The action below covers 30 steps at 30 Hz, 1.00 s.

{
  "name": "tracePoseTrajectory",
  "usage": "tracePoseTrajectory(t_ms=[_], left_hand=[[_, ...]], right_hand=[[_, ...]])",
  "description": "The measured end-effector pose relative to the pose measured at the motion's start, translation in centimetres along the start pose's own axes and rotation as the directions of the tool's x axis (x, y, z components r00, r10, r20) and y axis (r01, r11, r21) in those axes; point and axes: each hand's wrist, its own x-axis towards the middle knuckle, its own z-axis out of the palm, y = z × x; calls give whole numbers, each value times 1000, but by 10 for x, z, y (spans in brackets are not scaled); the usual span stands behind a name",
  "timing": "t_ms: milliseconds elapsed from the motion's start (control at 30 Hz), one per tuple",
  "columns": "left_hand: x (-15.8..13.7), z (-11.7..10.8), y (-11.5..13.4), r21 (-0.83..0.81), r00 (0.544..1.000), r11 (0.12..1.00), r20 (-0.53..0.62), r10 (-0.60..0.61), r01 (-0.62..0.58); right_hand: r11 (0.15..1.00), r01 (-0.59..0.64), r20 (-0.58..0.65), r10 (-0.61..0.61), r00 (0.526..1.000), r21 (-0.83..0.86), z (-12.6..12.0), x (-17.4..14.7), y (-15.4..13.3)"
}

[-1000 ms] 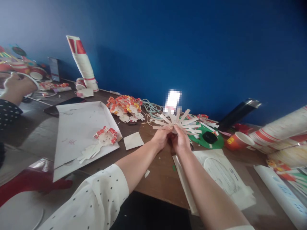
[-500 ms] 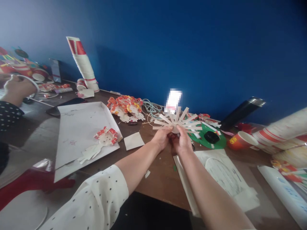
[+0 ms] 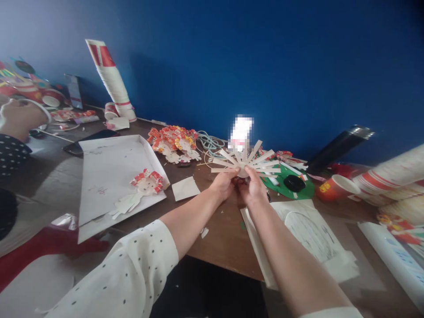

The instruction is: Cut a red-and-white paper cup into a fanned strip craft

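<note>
Both hands pinch a white paper cutout [image 3: 242, 169] with a round middle and narrow strips fanning outward, probably a cut-open paper cup. My left hand [image 3: 225, 182] grips its left side with the thumb on the middle. From the right, my right hand [image 3: 253, 184] holds it the same way, its thumb beside the other. The fingers behind the cutout are mostly hidden. Just past the hands lies a green sheet [image 3: 286, 181] with a black round object [image 3: 294, 183] on it. A small white paper square [image 3: 185, 189] rests to the left of my left hand.
A white box lid [image 3: 112, 176] holds a paper figure with red curls [image 3: 147, 182]. Behind it sit a pile of similar figures [image 3: 174, 141], blue cord and a leaning cup stack [image 3: 112, 81]. To the right are an orange cup [image 3: 338, 189] and a black flask [image 3: 341, 148]. Another person's hand [image 3: 23, 117] works far left.
The view has tilted slightly, so most things sit a little higher in the picture. Both hands keep their hold on the cutout, with hardly any movement.
</note>
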Motion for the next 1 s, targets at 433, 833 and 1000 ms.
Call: tracePoseTrajectory(t_ms=[433,833,1000], left_hand=[[-6,2,15,-74,998,997,-57,-2,-3],[-1,-4,8,-84,998,995,-35,54,-57],[-1,-3,7,14,999,999,-22,40,-40]], right_hand=[[996,-74,136,79,988,-41,-1,-9,0],[999,-37,78,40,996,-36,-7,-3,3],[998,-48,99,53,994,-48,-4,-3,4]])
